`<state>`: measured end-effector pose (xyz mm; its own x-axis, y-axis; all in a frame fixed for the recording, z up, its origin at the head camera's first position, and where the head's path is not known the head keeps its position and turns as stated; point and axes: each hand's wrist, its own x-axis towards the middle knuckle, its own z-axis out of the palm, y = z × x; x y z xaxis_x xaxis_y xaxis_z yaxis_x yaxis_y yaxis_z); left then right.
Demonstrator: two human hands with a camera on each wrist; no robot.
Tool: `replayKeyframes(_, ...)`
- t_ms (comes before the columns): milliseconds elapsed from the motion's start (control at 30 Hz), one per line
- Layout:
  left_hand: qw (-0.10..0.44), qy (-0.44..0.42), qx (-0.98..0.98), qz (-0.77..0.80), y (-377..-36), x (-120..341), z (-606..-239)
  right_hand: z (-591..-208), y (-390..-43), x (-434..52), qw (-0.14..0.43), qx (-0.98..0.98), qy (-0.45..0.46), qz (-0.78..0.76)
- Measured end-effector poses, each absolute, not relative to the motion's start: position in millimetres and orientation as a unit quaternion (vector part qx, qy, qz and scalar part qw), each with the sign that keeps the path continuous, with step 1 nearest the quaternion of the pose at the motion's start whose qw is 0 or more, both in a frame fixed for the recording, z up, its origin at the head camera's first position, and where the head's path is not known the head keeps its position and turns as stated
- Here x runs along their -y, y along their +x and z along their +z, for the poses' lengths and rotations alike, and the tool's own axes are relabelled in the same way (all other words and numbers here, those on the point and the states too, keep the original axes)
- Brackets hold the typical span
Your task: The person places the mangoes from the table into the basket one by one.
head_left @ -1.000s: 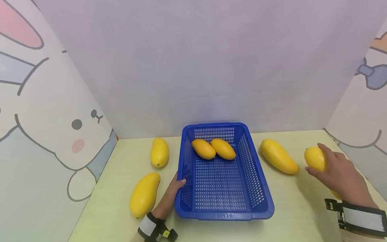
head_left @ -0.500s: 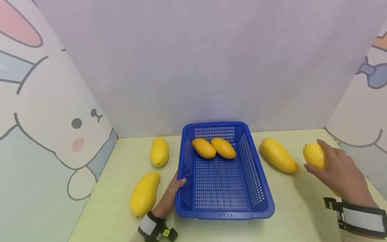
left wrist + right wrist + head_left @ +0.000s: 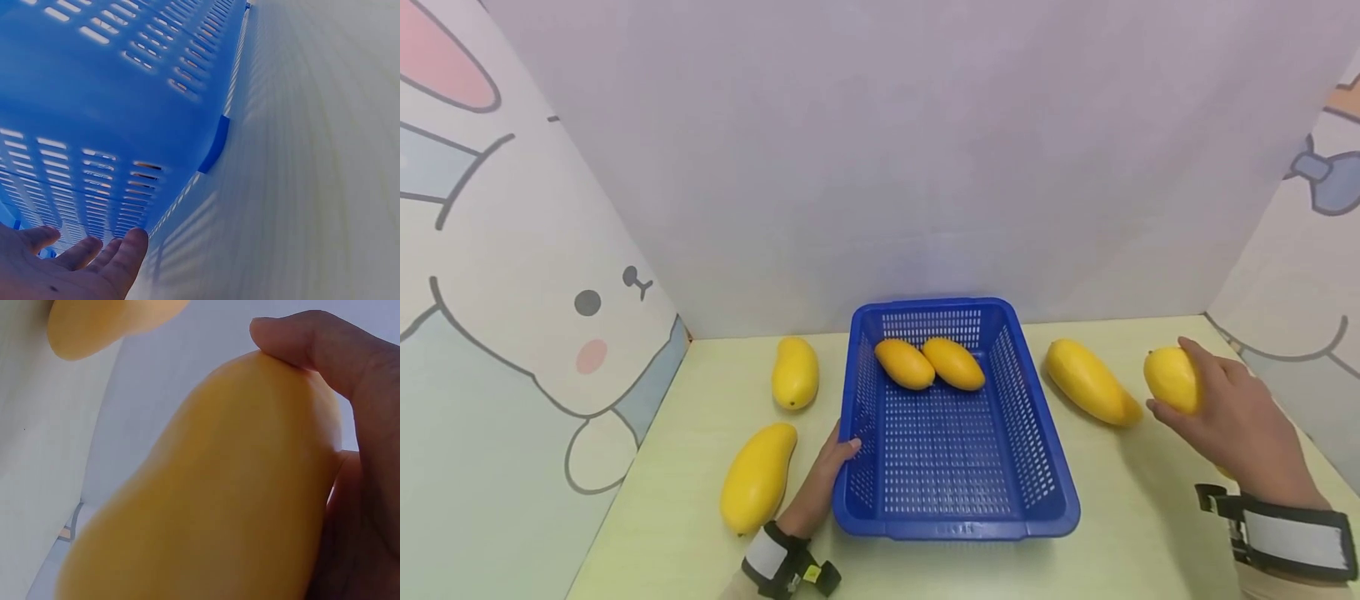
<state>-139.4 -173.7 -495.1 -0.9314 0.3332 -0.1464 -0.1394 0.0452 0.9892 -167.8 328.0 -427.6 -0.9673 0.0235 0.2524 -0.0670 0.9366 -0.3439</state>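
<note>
A blue plastic basket (image 3: 958, 531) with slotted walls stands mid-table, two mangoes lying side by side at its back, the left mango (image 3: 905, 364) near the right mango (image 3: 953, 364). My left hand (image 3: 820, 483) holds the basket's left rim, thumb over the edge; its fingers (image 3: 128, 256) are against the outer wall in the left wrist view. At the right my right hand (image 3: 1240, 417) grips a yellow mango (image 3: 1172, 381) above the table. The right wrist view shows this mango (image 3: 231, 481) large, the thumb across its end.
Left of the basket lie a smaller mango (image 3: 795, 373) and a larger mango (image 3: 757, 478). Another mango (image 3: 1090, 383) rests between the basket and my right hand. A pale wall (image 3: 925, 167) stands behind the table, with cartoon-printed panels on both sides.
My right hand has shifted slightly left and up with the mango in its grip. The left hand stays at the basket's rim.
</note>
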Motion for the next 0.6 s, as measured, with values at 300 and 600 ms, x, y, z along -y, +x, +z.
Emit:
replayKeyframes(300, 0.169, 0.073, -0.701, 0.689, -141, 174, -495, -421, -169, -315, 0.141, 0.973, 0.025, 0.180)
replayKeyframes(600, 0.170, 0.069, -0.702, 0.688, -141, 174, -497, -415, -166, -302, 0.148, 0.968, 0.037, 0.197)
